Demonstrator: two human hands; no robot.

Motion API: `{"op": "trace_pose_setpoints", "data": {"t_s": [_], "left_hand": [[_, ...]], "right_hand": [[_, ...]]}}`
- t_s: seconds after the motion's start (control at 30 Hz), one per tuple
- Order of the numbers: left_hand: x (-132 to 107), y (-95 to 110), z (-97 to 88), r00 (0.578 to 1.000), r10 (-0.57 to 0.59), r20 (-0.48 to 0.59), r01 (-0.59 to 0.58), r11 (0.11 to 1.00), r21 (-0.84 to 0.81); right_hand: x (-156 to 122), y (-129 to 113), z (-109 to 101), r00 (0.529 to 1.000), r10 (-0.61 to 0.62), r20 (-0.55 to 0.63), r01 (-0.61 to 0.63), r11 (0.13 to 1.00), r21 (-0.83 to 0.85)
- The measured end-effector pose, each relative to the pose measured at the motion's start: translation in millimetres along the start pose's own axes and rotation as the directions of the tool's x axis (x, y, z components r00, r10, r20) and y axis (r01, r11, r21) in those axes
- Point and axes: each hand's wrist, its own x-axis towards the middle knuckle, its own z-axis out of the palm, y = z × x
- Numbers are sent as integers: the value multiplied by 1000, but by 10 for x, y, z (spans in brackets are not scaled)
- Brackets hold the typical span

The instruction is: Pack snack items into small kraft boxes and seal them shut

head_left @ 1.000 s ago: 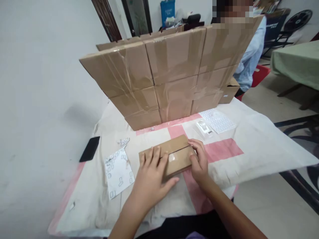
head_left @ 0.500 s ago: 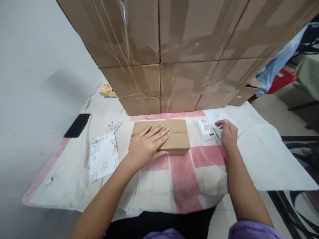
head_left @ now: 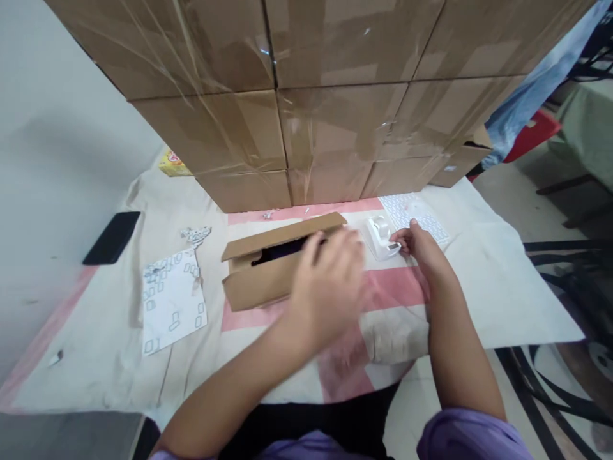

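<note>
On the cloth in front of me lies a small brown cardboard box, its two long top flaps lifted apart. Something dark shows through the gap, but I cannot make out what it is. My left hand is over the box's right end, its fingers smeared by motion. At the front end of a white tape dispenser is my right hand. Its fingertips are at or against the dispenser, with the thumb raised apart from the fingers. No tape strip can be made out between them.
Tall stacked cartons wrapped in clear film stand at the back. To the left lie a marked white sheet, a crumpled strip and a black phone. A patterned sheet is behind the dispenser. A yellow packet sits at the back left.
My left hand has come off the box top and moved right; the box's flaps have sprung up and the box sits turned. My right hand has moved left to the tape dispenser. The view has shifted.
</note>
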Motion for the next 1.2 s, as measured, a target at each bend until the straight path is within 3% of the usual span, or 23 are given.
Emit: {"op": "trace_pose_setpoints", "data": {"t_s": [0.1, 0.2, 0.3, 0.43, 0.67, 0.87, 1.03, 1.2], "left_hand": [[252, 451, 658, 986, 164, 29, -162, 984, -75], [584, 530, 1302, 998, -47, 43, 53, 988, -146], [830, 354, 1621, 988, -157, 5, 154, 965, -212], [905, 149, 1671, 986, -157, -54, 135, 947, -292], [881, 99, 1819, 964, -246, -107, 189, 906, -380], [865, 75, 1992, 892, -440, -106, 360, 831, -424], [885, 56, 2049, 885, -447, -126, 357, 829, -431], [899, 48, 2057, 897, -426, -118, 346, 842, -414]], "right_hand": [[-34, -13, 10, 998, 65, -17, -64, 998, 20], [-12, -14, 7, 994, 111, -16, -110, 993, 35], [36, -12, -12, 980, 201, 2, -201, 976, 89], [46, -6, -41, 973, 230, 11, -230, 971, 70], [-5, 52, 22, 992, 80, -93, -81, 997, -10], [2, 91, -1, 995, 80, -56, -79, 997, 22], [-6, 67, -1, 998, -3, -56, 5, 1000, 28], [-94, -33, 53, 976, -153, -152, 156, 988, 7]]}}
